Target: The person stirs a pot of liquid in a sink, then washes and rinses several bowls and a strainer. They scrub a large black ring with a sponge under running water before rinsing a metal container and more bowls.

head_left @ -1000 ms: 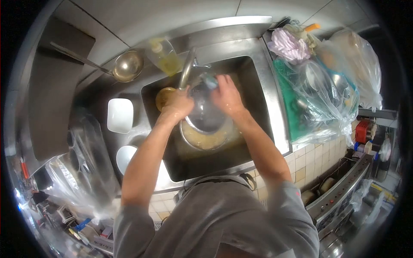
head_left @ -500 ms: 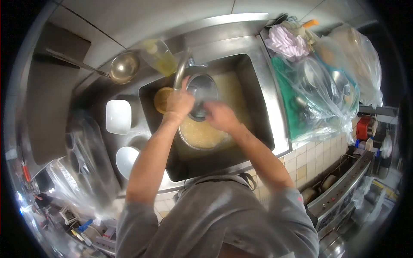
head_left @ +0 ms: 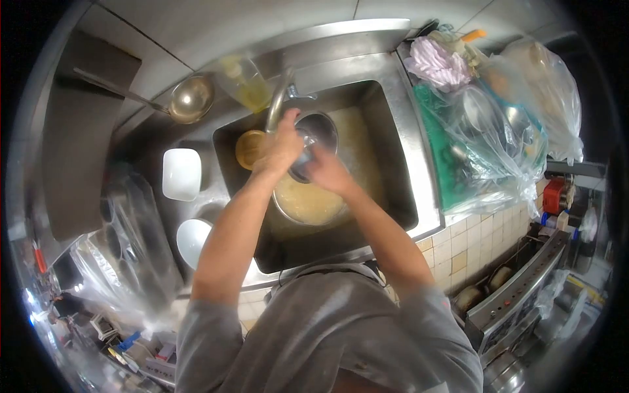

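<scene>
My left hand (head_left: 283,147) is closed on the left rim of a round metal bowl (head_left: 324,126), which is tilted under the faucet (head_left: 278,98). My right hand (head_left: 329,171) is at the bowl's near side, blurred by motion; its fingers and anything in them cannot be made out. Below both hands a larger round basin (head_left: 308,204) of cloudy yellowish liquid stands in the sink (head_left: 400,190). A yellow-brown round container (head_left: 248,149) sits in the sink just left of my left hand.
A white rectangular dish (head_left: 181,174) and a white bowl (head_left: 192,241) rest on the left counter. Behind them lies a ladle (head_left: 190,100), near a clear pitcher (head_left: 247,88) with yellowish contents. Bagged utensils (head_left: 491,137) lie on a green board (head_left: 436,154) at right.
The metal bowl and my left hand have shifted slightly to the right. My right hand has moved a little and stays smeared by motion at the bowl.
</scene>
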Action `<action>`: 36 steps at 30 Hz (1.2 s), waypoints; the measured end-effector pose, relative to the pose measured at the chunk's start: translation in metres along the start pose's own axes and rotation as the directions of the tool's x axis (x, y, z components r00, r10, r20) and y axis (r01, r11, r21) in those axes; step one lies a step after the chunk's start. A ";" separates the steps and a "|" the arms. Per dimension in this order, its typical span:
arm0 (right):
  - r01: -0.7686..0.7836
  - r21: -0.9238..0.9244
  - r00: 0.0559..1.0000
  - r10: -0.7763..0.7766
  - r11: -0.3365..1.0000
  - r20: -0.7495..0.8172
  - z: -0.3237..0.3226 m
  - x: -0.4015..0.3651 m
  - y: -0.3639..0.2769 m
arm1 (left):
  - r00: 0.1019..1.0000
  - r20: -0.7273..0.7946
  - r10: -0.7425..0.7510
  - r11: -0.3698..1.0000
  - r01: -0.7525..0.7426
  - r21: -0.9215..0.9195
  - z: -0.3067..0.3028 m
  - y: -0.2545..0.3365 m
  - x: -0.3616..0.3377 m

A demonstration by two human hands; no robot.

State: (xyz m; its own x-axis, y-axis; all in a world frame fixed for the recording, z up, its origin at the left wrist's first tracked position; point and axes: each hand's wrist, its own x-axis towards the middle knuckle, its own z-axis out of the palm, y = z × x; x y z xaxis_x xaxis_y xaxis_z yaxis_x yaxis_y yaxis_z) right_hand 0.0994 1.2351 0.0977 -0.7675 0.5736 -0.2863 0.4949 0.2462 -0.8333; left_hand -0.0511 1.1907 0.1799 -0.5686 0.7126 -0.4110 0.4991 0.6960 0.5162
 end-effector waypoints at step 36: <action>-0.329 0.895 0.944 0.141 0.301 0.300 -0.044 -0.057 0.020 | 0.979 0.028 -0.204 0.625 0.152 -0.766 0.013 -0.085 -0.002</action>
State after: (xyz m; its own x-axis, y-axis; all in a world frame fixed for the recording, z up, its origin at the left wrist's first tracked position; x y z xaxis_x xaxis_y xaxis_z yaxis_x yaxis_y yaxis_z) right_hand 0.1710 1.2416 0.1177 -0.7767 0.3419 -0.5290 0.0365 -0.8141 -0.5796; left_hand -0.0834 1.1312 0.1272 -0.6400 0.5578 -0.5285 -0.2755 0.4756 0.8354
